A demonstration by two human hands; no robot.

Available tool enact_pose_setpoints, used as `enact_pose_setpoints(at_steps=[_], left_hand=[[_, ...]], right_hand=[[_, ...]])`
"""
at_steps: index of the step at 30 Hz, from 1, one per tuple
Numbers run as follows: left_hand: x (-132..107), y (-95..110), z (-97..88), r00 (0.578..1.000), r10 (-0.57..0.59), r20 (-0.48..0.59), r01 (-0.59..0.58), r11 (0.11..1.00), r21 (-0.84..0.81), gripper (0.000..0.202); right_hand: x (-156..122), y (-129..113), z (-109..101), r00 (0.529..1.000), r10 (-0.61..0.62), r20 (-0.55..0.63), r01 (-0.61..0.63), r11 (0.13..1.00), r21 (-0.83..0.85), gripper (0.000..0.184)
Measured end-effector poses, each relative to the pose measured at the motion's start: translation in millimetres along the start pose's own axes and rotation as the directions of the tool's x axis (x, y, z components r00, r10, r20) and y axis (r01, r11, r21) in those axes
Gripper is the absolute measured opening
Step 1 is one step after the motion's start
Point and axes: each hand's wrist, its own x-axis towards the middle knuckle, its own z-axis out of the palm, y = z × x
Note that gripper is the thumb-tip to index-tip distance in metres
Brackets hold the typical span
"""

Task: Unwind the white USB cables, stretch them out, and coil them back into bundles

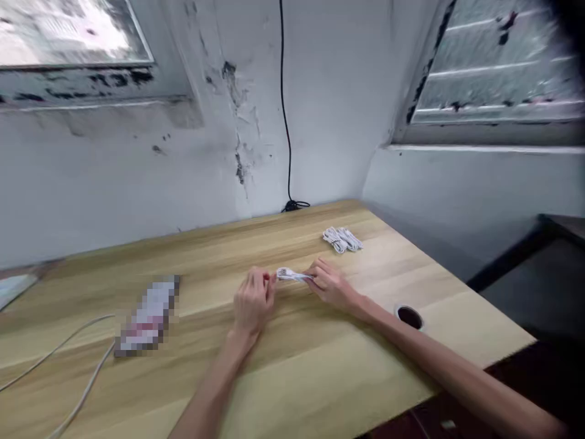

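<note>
My left hand (253,301) and my right hand (333,284) rest on a light wooden table (283,366), about a hand's width apart. Between them they hold a small coiled white cable (292,275), each hand pinching one end with closed fingers. The cable lies low, close to the tabletop. Behind my right hand, further back on the table, sits a pile of similar coiled white cables (342,239).
A blurred-out flat object (148,316) lies at the left, with two pale cords (68,360) running off the table's left edge. A round cable hole (409,317) is at the right. A black cord (287,122) hangs down the wall.
</note>
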Motion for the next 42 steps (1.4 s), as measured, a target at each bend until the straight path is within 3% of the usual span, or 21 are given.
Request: enact_pose_setpoints(at_steps=[3, 6, 10, 13, 16, 20, 29, 33, 37, 39, 42], left_hand=[[4, 3, -1.5, 0.988, 0.152, 0.013, -0.15, 0.986, -0.073, 0.006], [3, 9, -2.1, 0.983, 0.168, 0.073, -0.15, 0.967, -0.206, 0.006], [-3, 24, -2.3, 0.967, -0.048, 0.25, 0.15, 0.901, -0.408, 0.021], [-4, 38, -0.6, 0.881, -0.195, 0.432, 0.418, 0.75, -0.512, 0.027], [-3, 49, 3.5, 0.798, -0.263, 0.542, 0.588, 0.54, -0.603, 0.028], [-2, 51, 8.4, 0.754, -0.301, 0.585, 0.657, 0.361, -0.662, 0.032], [-1, 46, 9.9, 0.719, -0.351, 0.6, 0.691, 0.274, -0.669, 0.032], [0, 45, 7.2, 0.73, -0.356, 0.583, 0.679, 0.278, -0.68, 0.031], [2, 44, 3.6, 0.756, -0.363, 0.545, 0.65, 0.325, -0.686, 0.031], [2, 44, 2.1, 0.764, -0.377, 0.523, 0.639, 0.338, -0.691, 0.03], [3, 42, 1.5, 0.769, -0.405, 0.495, 0.631, 0.356, -0.689, 0.029]], right_hand=[[0, -1, 0, 1.0, -0.014, 0.008, 0.014, 1.0, -0.01, 0.011], [-1, -2, -1, 0.999, -0.042, 0.002, 0.042, 0.998, -0.048, 0.012], [-2, -1, -1, 0.995, -0.072, -0.073, 0.062, 0.989, -0.135, 0.013], [-3, -1, -1, 0.988, -0.093, -0.123, 0.07, 0.982, -0.174, 0.014], [-3, -3, -2, 0.986, -0.13, -0.107, 0.109, 0.977, -0.181, 0.015], [-2, -7, -2, 0.981, -0.185, -0.061, 0.172, 0.969, -0.177, 0.015], [-3, -13, 2, 0.983, -0.183, -0.02, 0.179, 0.976, -0.128, 0.018], [-3, -19, 5, 0.993, -0.097, -0.074, 0.094, 0.995, -0.039, 0.016], [0, -32, 7, 0.982, 0.149, -0.117, -0.132, 0.981, 0.142, 0.004], [2, -38, 7, 0.947, 0.307, -0.094, -0.275, 0.927, 0.255, 0.007], [4, -40, 7, 0.867, 0.498, -0.018, -0.435, 0.776, 0.457, 0.016]])
